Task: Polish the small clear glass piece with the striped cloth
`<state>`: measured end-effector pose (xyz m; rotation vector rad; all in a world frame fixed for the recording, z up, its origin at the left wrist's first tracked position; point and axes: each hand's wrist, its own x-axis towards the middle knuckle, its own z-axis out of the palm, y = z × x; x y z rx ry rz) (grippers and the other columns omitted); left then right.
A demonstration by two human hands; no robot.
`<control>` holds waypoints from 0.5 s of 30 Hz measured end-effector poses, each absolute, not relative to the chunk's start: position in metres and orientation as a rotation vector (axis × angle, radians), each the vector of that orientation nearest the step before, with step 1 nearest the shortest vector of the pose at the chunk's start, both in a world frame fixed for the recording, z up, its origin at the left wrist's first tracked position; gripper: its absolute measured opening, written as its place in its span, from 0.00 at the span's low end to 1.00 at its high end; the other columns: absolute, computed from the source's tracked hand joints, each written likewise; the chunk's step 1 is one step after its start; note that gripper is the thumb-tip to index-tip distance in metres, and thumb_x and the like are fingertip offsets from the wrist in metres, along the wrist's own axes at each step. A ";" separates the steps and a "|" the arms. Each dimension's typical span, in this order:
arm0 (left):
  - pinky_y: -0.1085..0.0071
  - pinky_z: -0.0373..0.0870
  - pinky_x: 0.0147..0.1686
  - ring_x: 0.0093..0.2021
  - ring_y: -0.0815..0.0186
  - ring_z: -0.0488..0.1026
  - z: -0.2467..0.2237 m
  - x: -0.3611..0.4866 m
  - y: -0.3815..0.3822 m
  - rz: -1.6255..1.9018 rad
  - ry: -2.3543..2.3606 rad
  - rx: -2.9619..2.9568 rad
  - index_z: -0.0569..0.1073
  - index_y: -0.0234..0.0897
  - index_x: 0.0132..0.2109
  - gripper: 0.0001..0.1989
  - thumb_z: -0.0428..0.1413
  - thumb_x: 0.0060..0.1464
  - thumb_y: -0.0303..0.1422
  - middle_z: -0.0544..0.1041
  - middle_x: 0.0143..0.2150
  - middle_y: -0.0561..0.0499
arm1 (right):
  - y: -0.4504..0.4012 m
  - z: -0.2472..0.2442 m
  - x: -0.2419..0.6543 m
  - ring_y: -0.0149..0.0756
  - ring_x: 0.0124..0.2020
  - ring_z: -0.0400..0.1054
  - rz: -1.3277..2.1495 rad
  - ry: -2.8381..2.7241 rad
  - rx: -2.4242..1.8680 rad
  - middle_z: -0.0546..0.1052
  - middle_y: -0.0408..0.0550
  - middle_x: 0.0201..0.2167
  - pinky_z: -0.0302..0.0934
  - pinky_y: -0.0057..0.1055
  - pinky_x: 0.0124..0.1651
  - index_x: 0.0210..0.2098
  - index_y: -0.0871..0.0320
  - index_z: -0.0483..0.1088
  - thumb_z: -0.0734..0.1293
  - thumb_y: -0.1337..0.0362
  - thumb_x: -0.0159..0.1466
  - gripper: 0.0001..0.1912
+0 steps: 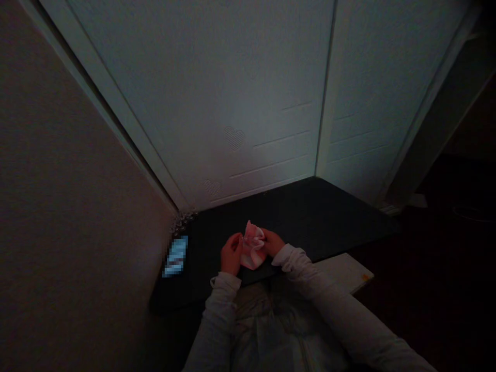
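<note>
A crumpled pink and white piece, which looks like cloth (253, 250), is held up between my two hands over the dark table. My left hand (231, 253) pinches its left edge with bent fingers. On the other side, my right hand (272, 243) has its fingers closed on the upper right edge. The light is dim, so the fingertips and any small item between them are hard to make out.
A dark table (302, 212) stands against a pale panelled door (232, 103). At its left end lies a pixelated bright blue object (176, 257), with a small shiny heap (182, 222) behind it. A pale flat board (344, 273) juts out at the near right, below the tabletop.
</note>
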<state>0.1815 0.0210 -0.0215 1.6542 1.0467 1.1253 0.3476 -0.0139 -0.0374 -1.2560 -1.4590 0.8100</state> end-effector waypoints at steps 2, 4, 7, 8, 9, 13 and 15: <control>0.56 0.73 0.45 0.47 0.59 0.74 -0.021 0.181 0.021 1.126 1.037 1.654 0.70 0.35 0.52 0.15 0.55 0.61 0.36 0.73 0.52 0.45 | -0.013 -0.038 0.348 0.39 0.44 0.72 0.812 -1.465 -1.244 0.74 0.51 0.48 0.69 0.42 0.45 0.50 0.60 0.69 0.65 0.61 0.67 0.14; 0.56 0.73 0.46 0.47 0.59 0.74 -0.021 0.181 0.022 1.126 1.029 1.655 0.71 0.35 0.52 0.15 0.55 0.61 0.35 0.73 0.52 0.45 | -0.013 -0.039 0.349 0.40 0.44 0.72 0.810 -1.470 -1.236 0.74 0.51 0.48 0.69 0.42 0.46 0.49 0.60 0.69 0.65 0.61 0.67 0.14; 0.55 0.73 0.46 0.48 0.59 0.74 -0.022 0.181 0.022 1.130 1.024 1.656 0.71 0.36 0.52 0.15 0.55 0.61 0.35 0.73 0.53 0.45 | -0.012 -0.040 0.349 0.40 0.45 0.71 0.808 -1.472 -1.234 0.74 0.51 0.49 0.69 0.42 0.46 0.50 0.60 0.69 0.65 0.61 0.67 0.14; 0.55 0.73 0.46 0.48 0.59 0.74 -0.022 0.181 0.023 1.131 1.025 1.656 0.71 0.36 0.52 0.15 0.55 0.61 0.35 0.73 0.53 0.45 | -0.012 -0.040 0.349 0.40 0.45 0.71 0.808 -1.473 -1.235 0.73 0.51 0.49 0.69 0.42 0.46 0.50 0.59 0.69 0.65 0.61 0.67 0.14; 0.55 0.73 0.46 0.48 0.59 0.74 -0.023 0.181 0.023 1.133 1.026 1.655 0.71 0.36 0.52 0.15 0.55 0.61 0.35 0.73 0.53 0.45 | -0.012 -0.040 0.349 0.40 0.45 0.71 0.809 -1.474 -1.237 0.73 0.51 0.49 0.69 0.42 0.46 0.50 0.59 0.69 0.65 0.61 0.67 0.14; 0.56 0.73 0.46 0.47 0.59 0.74 -0.025 0.181 0.023 1.135 1.022 1.648 0.71 0.36 0.52 0.15 0.55 0.61 0.36 0.73 0.52 0.45 | -0.013 -0.039 0.349 0.40 0.45 0.71 0.803 -1.478 -1.248 0.74 0.51 0.49 0.69 0.42 0.46 0.50 0.60 0.69 0.65 0.61 0.67 0.14; 0.56 0.73 0.45 0.47 0.59 0.74 -0.025 0.182 0.022 1.133 1.017 1.642 0.71 0.36 0.52 0.15 0.55 0.61 0.35 0.73 0.52 0.45 | -0.015 -0.038 0.350 0.40 0.44 0.72 0.798 -1.482 -1.257 0.74 0.51 0.48 0.69 0.42 0.46 0.50 0.60 0.69 0.65 0.61 0.67 0.14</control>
